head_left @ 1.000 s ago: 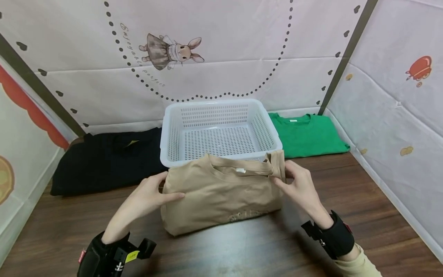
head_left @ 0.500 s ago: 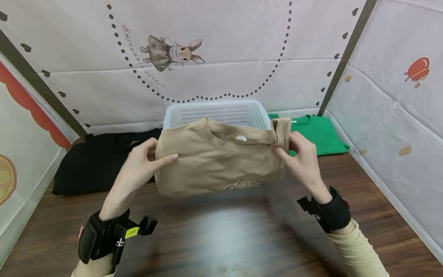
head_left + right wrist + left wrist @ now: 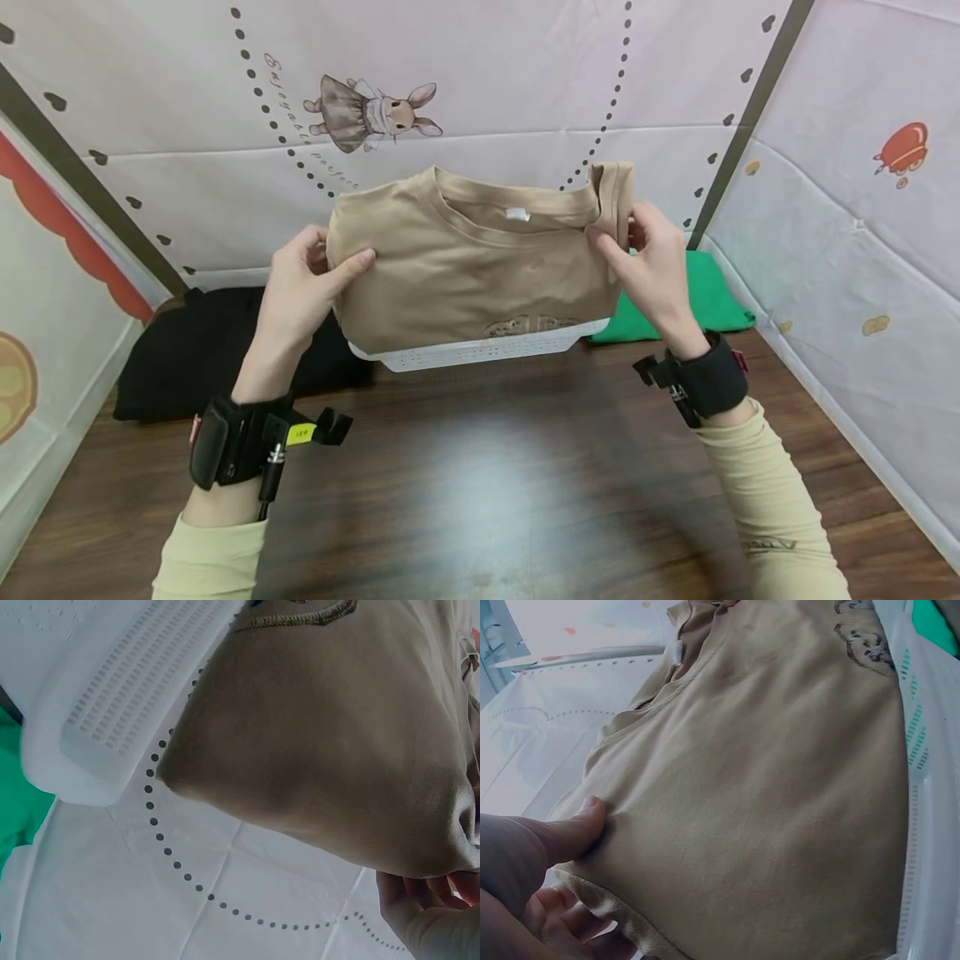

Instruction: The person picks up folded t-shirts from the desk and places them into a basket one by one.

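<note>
A folded tan T-shirt [image 3: 480,275] is held up by both hands in front of and over the white perforated basket [image 3: 480,354], hiding most of it in the head view. My left hand [image 3: 296,287] pinches the shirt's left edge, thumb on the front and fingers behind. At the opposite edge, by the folded sleeve, my right hand [image 3: 656,271] grips it the same way. The collar with its white label faces up, and an embroidered patch shows near the lower edge. In the right wrist view the shirt's lower corner [image 3: 180,772] hangs apart from the basket wall [image 3: 127,697].
On the brown wooden table [image 3: 480,483], a folded black garment [image 3: 202,358] lies left of the basket. A folded green T-shirt [image 3: 712,292] lies to its right. White printed cloth walls [image 3: 495,83] enclose the back and sides.
Both hands have lifted the tan T-shirt off the table, raising it up and forward until it covers the basket from the head view. The black and green garments have stayed in place.
</note>
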`<state>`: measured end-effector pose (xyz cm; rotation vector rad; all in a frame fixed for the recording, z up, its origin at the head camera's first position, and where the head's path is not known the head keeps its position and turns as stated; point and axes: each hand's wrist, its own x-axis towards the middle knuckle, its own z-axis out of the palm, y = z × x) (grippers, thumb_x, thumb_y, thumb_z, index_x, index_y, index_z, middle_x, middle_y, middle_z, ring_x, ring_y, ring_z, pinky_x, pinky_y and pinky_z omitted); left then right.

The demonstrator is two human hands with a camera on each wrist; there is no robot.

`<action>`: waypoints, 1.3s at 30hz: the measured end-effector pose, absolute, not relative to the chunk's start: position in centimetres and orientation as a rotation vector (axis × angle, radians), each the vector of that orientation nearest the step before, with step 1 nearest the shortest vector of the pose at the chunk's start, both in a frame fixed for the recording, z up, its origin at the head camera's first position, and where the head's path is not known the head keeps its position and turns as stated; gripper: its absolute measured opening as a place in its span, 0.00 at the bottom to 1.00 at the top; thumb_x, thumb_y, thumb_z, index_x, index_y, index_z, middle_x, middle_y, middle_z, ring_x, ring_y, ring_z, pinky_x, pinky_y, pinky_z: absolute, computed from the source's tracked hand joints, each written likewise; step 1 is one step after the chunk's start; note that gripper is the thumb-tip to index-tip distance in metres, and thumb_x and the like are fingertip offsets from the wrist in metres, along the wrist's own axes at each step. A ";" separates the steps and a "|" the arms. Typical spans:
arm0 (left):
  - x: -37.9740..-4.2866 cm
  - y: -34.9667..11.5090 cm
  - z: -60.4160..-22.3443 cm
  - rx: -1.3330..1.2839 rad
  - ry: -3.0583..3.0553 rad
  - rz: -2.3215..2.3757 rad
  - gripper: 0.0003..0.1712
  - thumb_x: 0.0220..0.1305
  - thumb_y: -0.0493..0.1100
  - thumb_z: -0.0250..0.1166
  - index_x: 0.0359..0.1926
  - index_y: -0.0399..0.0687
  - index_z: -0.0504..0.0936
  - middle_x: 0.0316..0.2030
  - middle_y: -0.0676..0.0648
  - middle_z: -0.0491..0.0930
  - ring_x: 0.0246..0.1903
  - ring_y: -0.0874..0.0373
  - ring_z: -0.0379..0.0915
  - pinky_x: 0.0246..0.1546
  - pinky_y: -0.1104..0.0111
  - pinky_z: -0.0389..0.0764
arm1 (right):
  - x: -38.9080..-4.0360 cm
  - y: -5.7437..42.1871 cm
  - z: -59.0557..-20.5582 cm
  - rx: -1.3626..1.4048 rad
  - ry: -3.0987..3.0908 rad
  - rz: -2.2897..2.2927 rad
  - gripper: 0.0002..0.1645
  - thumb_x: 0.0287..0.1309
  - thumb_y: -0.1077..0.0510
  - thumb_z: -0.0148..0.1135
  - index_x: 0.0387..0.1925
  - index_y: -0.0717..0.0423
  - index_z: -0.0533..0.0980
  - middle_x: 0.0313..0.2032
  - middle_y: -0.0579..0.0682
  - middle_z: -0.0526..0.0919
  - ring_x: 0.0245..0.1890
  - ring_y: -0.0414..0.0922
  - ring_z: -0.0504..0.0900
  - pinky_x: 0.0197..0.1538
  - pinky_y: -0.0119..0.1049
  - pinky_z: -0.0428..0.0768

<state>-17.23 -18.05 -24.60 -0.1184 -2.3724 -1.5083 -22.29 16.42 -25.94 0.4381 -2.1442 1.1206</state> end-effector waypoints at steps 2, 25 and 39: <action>-17.9 -18.0 -24.3 -0.106 -2.343 -1.506 0.11 0.58 0.50 0.68 0.35 0.55 0.73 0.26 0.70 0.77 0.26 0.71 0.71 0.25 0.77 0.71 | -23.0 16.1 -25.5 0.422 -2.152 1.120 0.12 0.55 0.60 0.63 0.38 0.66 0.77 0.27 0.48 0.73 0.26 0.30 0.71 0.29 0.23 0.65; -24.7 -17.7 -27.9 0.019 -2.488 -1.196 0.25 0.62 0.52 0.64 0.49 0.35 0.73 0.48 0.34 0.81 0.44 0.43 0.79 0.35 0.67 0.75 | -29.4 14.7 -27.9 0.405 -2.307 1.036 0.16 0.54 0.58 0.62 0.36 0.70 0.76 0.36 0.64 0.79 0.34 0.54 0.77 0.32 0.33 0.70; -25.4 -18.0 -31.0 0.036 -2.705 -1.114 0.23 0.68 0.47 0.57 0.54 0.31 0.71 0.52 0.30 0.77 0.47 0.39 0.77 0.46 0.52 0.78 | -30.7 14.3 -31.4 0.378 -2.529 1.060 0.16 0.58 0.57 0.60 0.39 0.69 0.75 0.40 0.64 0.79 0.40 0.56 0.78 0.39 0.45 0.78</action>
